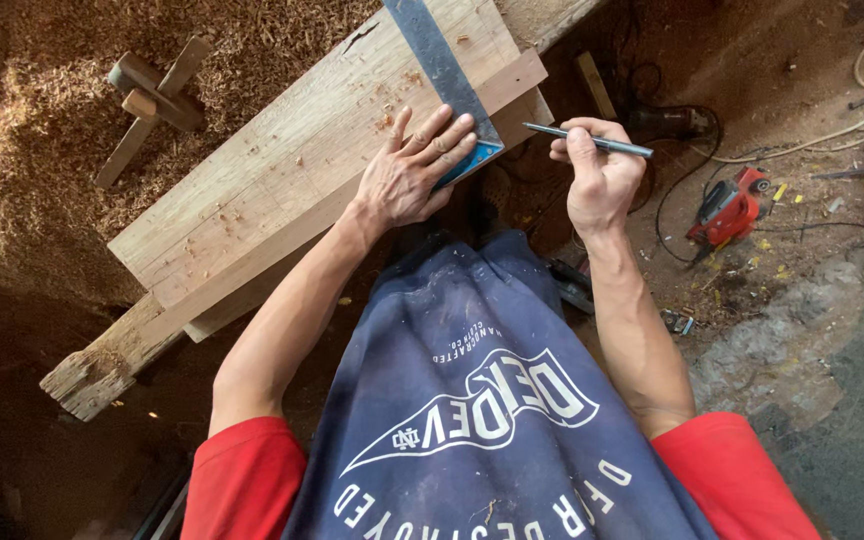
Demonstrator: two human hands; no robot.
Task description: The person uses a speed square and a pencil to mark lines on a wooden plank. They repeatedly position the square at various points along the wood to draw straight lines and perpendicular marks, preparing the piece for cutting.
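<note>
My left hand (414, 168) lies flat with spread fingers on a metal try square (435, 55), pressing it against a long wooden plank (302, 160) that runs diagonally across the view. The square's blue stock (472, 162) shows beside my fingertips at the plank's near edge. My right hand (597, 170) is held off the plank's right end, pinching a thin dark pencil (602, 142) that points left toward the square. I wear a dark blue apron (472, 390) with white print and red sleeves.
Sawdust and shavings (42, 120) are heaped at the left, with a wooden marking gauge (152, 100) lying on them. A rough beam (102, 370) sits under the plank. On the dirt floor at right lie a red power tool (727, 208), cables (852, 120) and wood offcuts.
</note>
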